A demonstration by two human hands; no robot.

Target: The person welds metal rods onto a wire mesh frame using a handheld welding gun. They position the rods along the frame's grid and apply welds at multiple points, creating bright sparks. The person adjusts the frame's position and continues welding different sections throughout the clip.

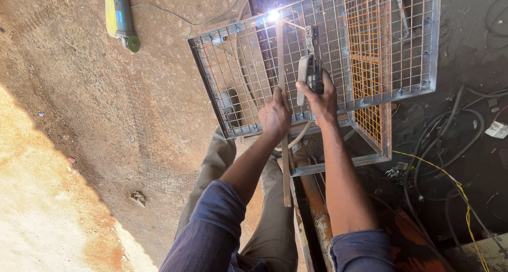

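**Arc lit at the far edge of a mesh panel**

The right hand (pixel 317 95) has its fingers closed around the grip of a welding electrode holder (pixel 312 60), whose rod runs up and left to a bright arc (pixel 273 15) at the far edge of the frame. The left hand (pixel 275 113) has its fingers wrapped over a flat steel bar (pixel 280 60), pressing it against a wire mesh panel (pixel 248 66) in a grey metal frame. The bar lies across the panel from the near edge to the far one, its free end jutting down past the hand toward the person's knees.

As a judgement, the weld at the bar's far end is under way, while the near end looks only hand-held, not yet joined. An orange-meshed section (pixel 365 50) sits to the right. An angle grinder (pixel 120 15) lies on the dirt floor, well apart.
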